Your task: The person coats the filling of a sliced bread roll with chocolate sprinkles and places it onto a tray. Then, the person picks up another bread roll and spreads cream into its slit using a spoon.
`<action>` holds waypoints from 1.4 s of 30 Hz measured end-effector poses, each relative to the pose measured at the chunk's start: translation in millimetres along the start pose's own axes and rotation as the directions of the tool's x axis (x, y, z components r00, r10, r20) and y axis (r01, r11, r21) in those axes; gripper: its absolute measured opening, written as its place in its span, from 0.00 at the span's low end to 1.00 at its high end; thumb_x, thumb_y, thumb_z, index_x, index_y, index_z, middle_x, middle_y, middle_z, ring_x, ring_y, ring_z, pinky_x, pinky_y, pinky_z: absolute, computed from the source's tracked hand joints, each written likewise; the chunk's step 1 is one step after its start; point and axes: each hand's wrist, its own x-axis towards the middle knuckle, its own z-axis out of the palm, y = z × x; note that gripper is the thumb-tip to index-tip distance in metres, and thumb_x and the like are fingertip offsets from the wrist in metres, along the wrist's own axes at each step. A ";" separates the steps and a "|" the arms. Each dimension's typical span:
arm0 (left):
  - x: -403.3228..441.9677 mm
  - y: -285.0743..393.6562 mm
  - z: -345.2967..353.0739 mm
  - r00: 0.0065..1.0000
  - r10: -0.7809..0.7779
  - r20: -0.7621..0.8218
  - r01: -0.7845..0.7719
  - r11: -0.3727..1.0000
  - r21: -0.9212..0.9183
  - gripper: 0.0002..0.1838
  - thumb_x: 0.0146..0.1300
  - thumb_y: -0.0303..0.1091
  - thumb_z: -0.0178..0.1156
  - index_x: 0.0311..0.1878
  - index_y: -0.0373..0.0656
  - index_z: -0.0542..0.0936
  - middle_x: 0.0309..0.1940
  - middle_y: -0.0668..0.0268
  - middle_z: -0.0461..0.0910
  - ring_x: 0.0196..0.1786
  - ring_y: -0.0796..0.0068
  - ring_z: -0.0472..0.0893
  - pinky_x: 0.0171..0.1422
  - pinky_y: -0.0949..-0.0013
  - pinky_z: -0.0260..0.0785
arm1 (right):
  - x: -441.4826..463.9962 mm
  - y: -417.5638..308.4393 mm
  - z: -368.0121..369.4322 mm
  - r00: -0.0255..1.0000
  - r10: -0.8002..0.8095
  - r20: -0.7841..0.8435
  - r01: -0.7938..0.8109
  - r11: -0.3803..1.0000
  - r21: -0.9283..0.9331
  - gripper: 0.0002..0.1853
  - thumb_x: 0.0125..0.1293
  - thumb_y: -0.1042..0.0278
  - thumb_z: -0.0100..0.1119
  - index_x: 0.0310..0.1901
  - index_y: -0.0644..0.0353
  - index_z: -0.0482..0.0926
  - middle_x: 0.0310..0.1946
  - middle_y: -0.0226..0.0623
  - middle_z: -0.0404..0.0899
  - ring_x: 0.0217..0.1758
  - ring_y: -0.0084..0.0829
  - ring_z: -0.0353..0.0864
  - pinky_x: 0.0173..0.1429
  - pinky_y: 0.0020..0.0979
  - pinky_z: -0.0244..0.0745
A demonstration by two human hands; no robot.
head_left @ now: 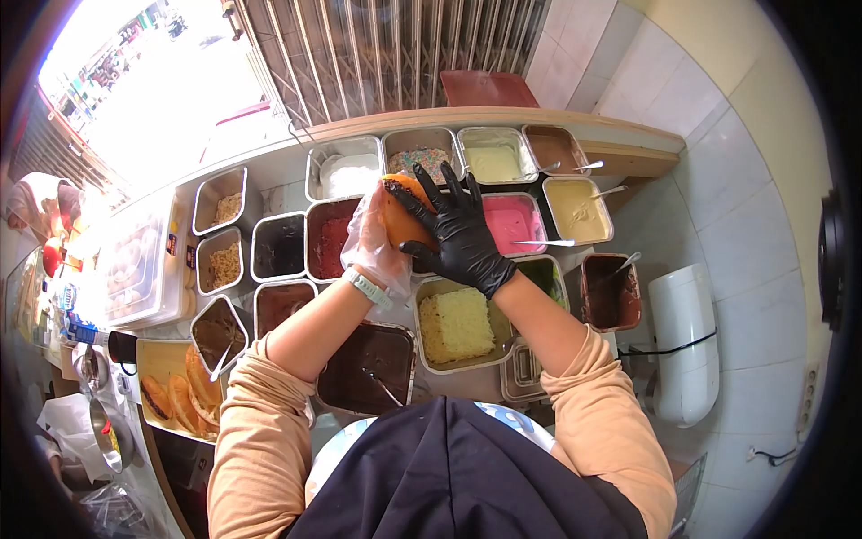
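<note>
Room over tubs (218,187); bun (398,226) between hands (366,237) (464,239), spoon handles (549,242) jutting.

Visible lettering and labels: no text can be read with certainty. The blue packet (67,298) at the far left bears pale lettering (too small and blurred to decipher); the small dark-and-orange label (173,244) on the translucent box (135,298) is likewise illegible.
</note>
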 end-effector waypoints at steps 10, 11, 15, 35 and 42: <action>-5.4 6.3 -1.8 0.983 0.150 -0.110 -0.149 0.989 0.015 0.19 0.66 0.48 0.57 0.50 0.44 0.75 0.48 0.60 0.79 0.52 0.61 0.77 0.62 0.55 0.69 | -0.8 36.5 -9.5 0.929 0.356 0.104 -0.326 0.648 0.689 0.18 0.66 0.59 0.54 0.53 0.57 0.78 0.49 0.49 0.79 0.55 0.47 0.77 0.61 0.39 0.69; -5.7 7.4 -3.2 0.980 0.165 -0.109 -0.164 0.986 0.018 0.19 0.65 0.48 0.57 0.50 0.44 0.75 0.48 0.60 0.79 0.52 0.61 0.77 0.62 0.55 0.70 | -1.4 42.5 -13.1 0.850 0.430 0.303 -0.524 0.635 0.568 0.14 0.65 0.62 0.55 0.48 0.59 0.80 0.43 0.48 0.82 0.49 0.46 0.81 0.54 0.38 0.73; 0.5 9.7 -12.4 0.974 0.185 -0.130 -0.189 0.982 -0.018 0.20 0.64 0.49 0.57 0.51 0.45 0.75 0.48 0.59 0.79 0.53 0.59 0.78 0.62 0.54 0.69 | -6.4 31.6 -18.6 0.832 0.119 0.542 -0.275 0.937 0.216 0.10 0.60 0.67 0.58 0.37 0.64 0.82 0.31 0.53 0.82 0.37 0.54 0.83 0.42 0.41 0.78; 4.5 3.9 -20.2 0.973 0.211 -0.096 -0.210 0.977 0.022 0.23 0.63 0.53 0.58 0.53 0.48 0.74 0.48 0.62 0.78 0.53 0.60 0.78 0.61 0.53 0.71 | 36.1 39.2 -53.2 0.806 0.190 0.560 -0.455 0.805 0.382 0.14 0.50 0.65 0.69 0.39 0.61 0.86 0.33 0.43 0.86 0.32 0.31 0.85 0.43 0.31 0.77; 2.8 -0.2 -17.4 0.972 0.228 -0.062 -0.226 0.973 0.037 0.25 0.64 0.51 0.57 0.55 0.43 0.72 0.51 0.58 0.77 0.54 0.57 0.77 0.64 0.51 0.68 | 56.1 20.0 -58.5 0.882 0.161 0.443 -0.361 0.835 0.415 0.12 0.51 0.69 0.68 0.39 0.58 0.87 0.31 0.47 0.85 0.30 0.33 0.85 0.43 0.30 0.77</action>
